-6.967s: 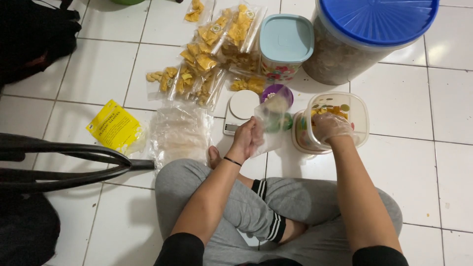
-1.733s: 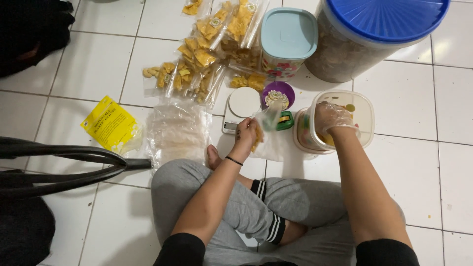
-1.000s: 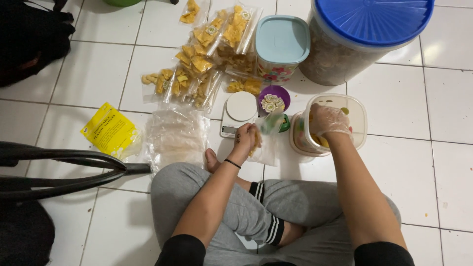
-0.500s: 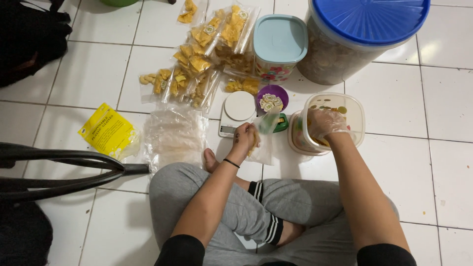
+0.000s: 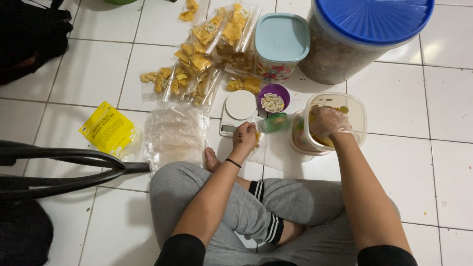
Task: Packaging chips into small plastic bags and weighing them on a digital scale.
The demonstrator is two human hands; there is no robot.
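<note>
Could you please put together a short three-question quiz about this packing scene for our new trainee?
1. True or false: the right hand wears a clear glove and reaches into the open clear container.
2. What does the left hand hold? A) the yellow packet, B) a clear plastic bag, C) the purple cup.
3. Which thing stands between the small white scale and the open clear container: the purple cup or the big jar with the blue lid?

Key
1. True.
2. B: the clear plastic bag, with some yellow chips in it, low by the floor.
3. The purple cup.
</note>
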